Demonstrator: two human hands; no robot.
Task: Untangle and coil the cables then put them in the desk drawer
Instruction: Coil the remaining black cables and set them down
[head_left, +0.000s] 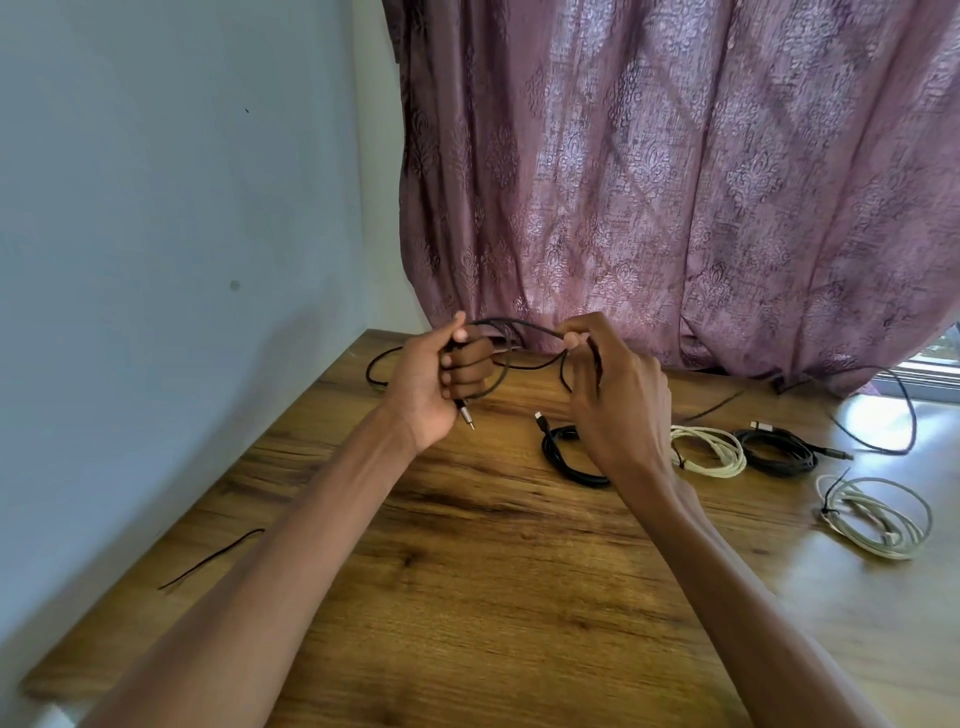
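Head view. Both hands raised over the far part of the desk, just in front of the curtain.

Left hand: fingers curled into a fist round gathered loops of a black cable; its metal plug sticks out below the fist, pointing down at the desk. Judged: the fist serves as the former for the coil, plug end pinned so the loops cannot slip.

Right hand: thumb and fingertips pinch the same cable at the top of an arc, feeding the next loop across. The cable's slack trails off toward the far left edge, and seems to run on along the far edge.

Already coiled, lying in a row toward the right edge: a black coil partly hidden under the right wrist, a white coil, a second black coil, and a white coil with a tie nearest the right edge. A loose black wire loops near the far right corner. A thin black strand lies by the left edge.

Drawer not in view. No brand, label or writing readable.
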